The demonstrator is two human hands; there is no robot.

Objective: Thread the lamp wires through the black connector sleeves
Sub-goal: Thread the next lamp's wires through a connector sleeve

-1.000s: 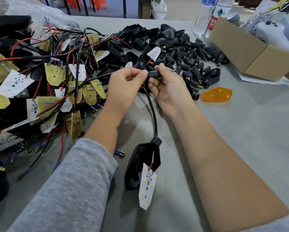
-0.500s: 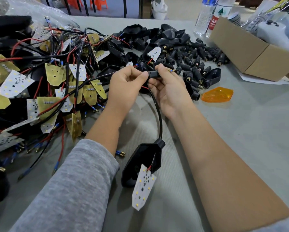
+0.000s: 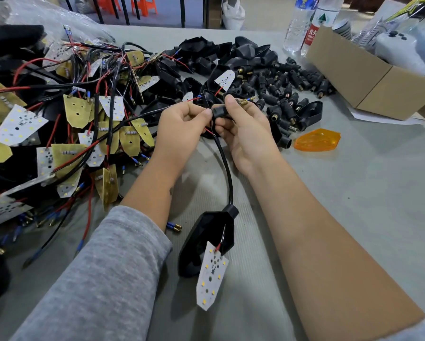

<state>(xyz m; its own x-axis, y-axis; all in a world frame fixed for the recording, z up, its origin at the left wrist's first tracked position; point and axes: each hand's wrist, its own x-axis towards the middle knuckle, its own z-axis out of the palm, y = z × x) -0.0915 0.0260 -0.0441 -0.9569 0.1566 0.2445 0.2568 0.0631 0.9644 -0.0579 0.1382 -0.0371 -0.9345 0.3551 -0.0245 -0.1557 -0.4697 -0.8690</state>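
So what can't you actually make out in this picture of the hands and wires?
All from the head view:
- Where the wire enters the black connector sleeve: hidden by the fingertips of the left hand and right hand.
- Cardboard box contents: cut off by the right edge.
- Water bottle tops: cut off by the top edge.
- Markings on the LED board: too small to read.

Even, soft overhead light is seen across the table (image 3: 354,193); shadows under the arms are faint. Edges are bowed by the wide lens. Far corners are slightly softened; no glare.
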